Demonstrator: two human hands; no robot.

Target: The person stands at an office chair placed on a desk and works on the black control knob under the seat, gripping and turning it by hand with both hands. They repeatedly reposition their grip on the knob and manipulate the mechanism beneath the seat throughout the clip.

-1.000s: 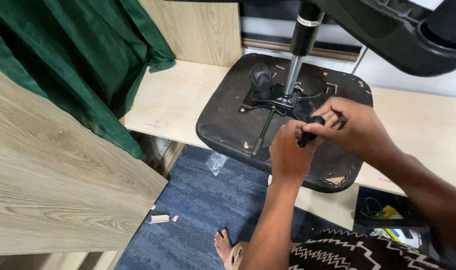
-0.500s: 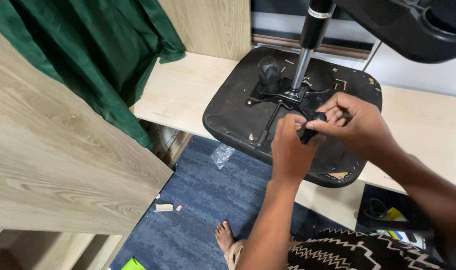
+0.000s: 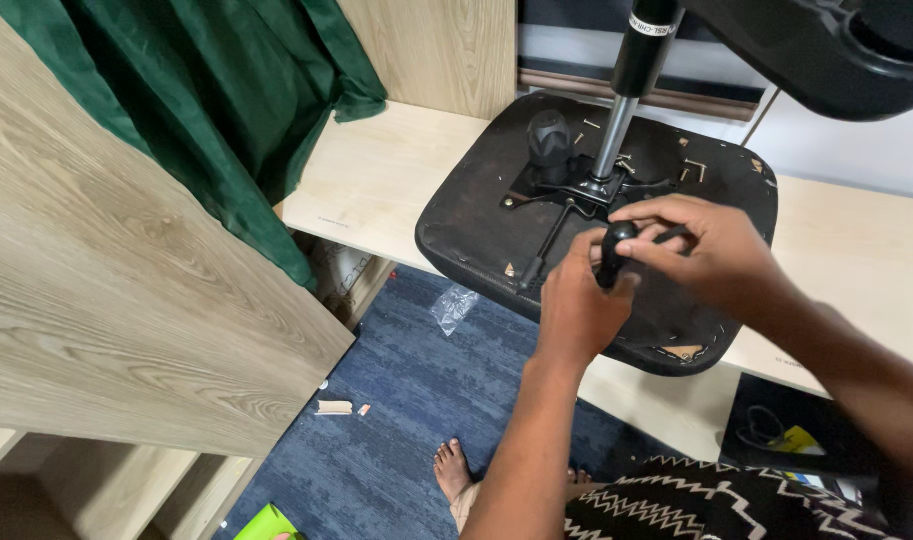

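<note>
An upturned black chair seat (image 3: 476,225) lies on a light wooden bench (image 3: 376,175), its metal gas-lift column (image 3: 616,130) pointing up from the mechanism plate. My left hand (image 3: 576,305) and my right hand (image 3: 701,250) meet over the seat's near side. Both grip a small black lever handle (image 3: 613,255) that sticks out from the mechanism. A black round knob (image 3: 549,135) sits on the seat's far left part. Several small screws lie loose on the seat underside.
A green cloth (image 3: 206,110) hangs over a wooden panel (image 3: 106,290) at left. The chair's black base (image 3: 826,50) looms at top right. Blue carpet (image 3: 396,420) below holds a plastic scrap (image 3: 453,305), a small wood piece (image 3: 333,407) and my bare foot (image 3: 453,470).
The view has shifted so the seat and hands sit more to the right and higher. My hands stay closed together on the black lever handle.
</note>
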